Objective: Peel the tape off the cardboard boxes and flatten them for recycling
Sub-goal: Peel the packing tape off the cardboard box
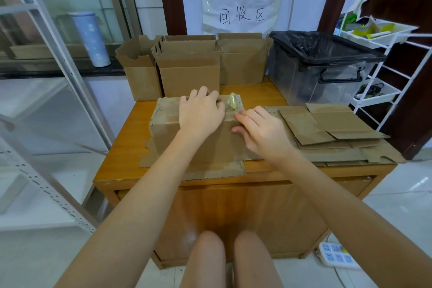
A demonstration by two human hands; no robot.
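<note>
A closed cardboard box [168, 133] stands near the front of the wooden table [117, 147]. My left hand [201, 112] lies on its top with the fingers curled over the far edge. A strip of clear yellowish tape [234, 103] is lifted off the top and crumpled upward. My right hand [261, 131] pinches the tape's near end at the box's right top edge. Flattened boxes [327, 128] lie in a pile to the right.
Three open cardboard boxes [187, 72] stand at the back of the table. A clear bin with a black bag liner [322, 65] sits at the back right. A white wire rack [383, 65] stands at right, a metal shelf frame [58, 77] at left, a power strip [336, 255] on the floor.
</note>
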